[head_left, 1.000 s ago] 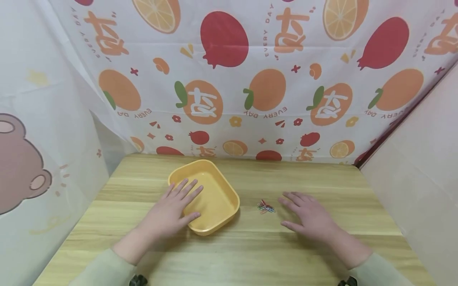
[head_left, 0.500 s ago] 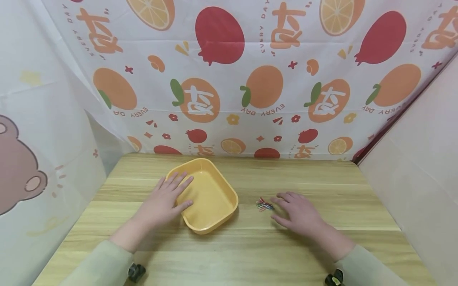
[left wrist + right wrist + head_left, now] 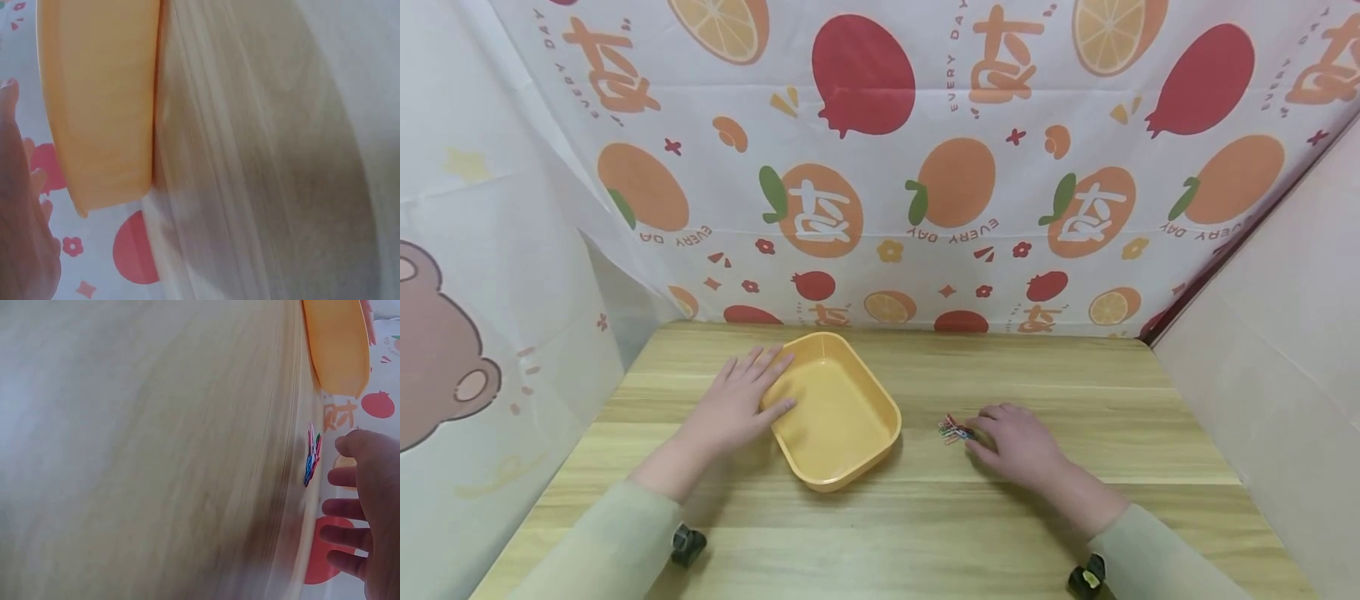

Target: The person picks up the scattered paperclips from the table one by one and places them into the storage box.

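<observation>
A yellow square tray (image 3: 838,417) with rounded corners and raised walls lies on the table. My left hand (image 3: 733,404) is spread over its left side, fingers extended above the rim; whether they touch it I cannot tell. To the right of the tray lies a small heap of coloured paper clips (image 3: 953,430), red, green and blue among them. My right hand (image 3: 1018,442) is just right of this heap, its thumb and fingertips close to the clips. In the right wrist view the fingers (image 3: 347,507) are apart, with nothing between them and the thumb.
The wooden table (image 3: 925,533) ends at the back against a fruit-printed curtain (image 3: 887,200). A pale cloth (image 3: 497,250) with a bear print hangs at the left, and a plain pale panel (image 3: 1277,333) stands at the right.
My right hand has moved left, up to the paper clips, its fingers bending a little. My left hand has shifted left and away from me, from over the tray's inside to its left rim.
</observation>
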Action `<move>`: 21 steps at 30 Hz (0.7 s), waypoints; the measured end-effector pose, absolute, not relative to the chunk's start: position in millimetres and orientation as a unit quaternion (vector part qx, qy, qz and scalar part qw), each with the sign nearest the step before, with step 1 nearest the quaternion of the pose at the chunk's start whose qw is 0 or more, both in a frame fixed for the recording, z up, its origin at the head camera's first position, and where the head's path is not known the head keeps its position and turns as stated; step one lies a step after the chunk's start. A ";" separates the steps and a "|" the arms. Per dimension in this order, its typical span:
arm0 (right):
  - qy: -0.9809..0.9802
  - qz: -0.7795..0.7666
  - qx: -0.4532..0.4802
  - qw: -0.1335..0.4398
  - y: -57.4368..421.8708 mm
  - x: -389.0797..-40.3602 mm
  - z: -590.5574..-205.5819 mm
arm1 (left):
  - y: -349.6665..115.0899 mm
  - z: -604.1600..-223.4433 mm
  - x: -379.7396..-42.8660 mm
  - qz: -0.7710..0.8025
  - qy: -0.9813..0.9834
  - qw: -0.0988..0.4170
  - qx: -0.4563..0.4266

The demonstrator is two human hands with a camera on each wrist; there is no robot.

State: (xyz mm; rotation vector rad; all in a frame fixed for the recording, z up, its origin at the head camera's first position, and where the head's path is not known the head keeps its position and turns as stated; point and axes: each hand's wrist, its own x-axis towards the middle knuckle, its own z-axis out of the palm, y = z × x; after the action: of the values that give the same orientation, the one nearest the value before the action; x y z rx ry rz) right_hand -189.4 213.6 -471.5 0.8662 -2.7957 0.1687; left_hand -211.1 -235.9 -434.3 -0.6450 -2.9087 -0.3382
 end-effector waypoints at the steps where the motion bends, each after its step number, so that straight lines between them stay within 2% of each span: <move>1: -0.948 0.058 0.294 0.104 213.1 -190.0 -471.3 | -236.8 -434.2 -212.6 -0.113 -0.968 0.069 -0.212; 21: -0.960 0.065 0.262 0.069 204.0 -199.7 -475.6 | -241.3 -433.5 -235.9 -0.122 -0.973 0.050 -0.191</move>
State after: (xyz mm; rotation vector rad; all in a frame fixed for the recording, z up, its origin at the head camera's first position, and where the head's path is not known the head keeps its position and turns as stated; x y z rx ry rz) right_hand -199.7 204.0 -475.6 0.7901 -2.8905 0.1942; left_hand -235.9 -241.3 -433.5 -0.5810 -2.9617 -0.3711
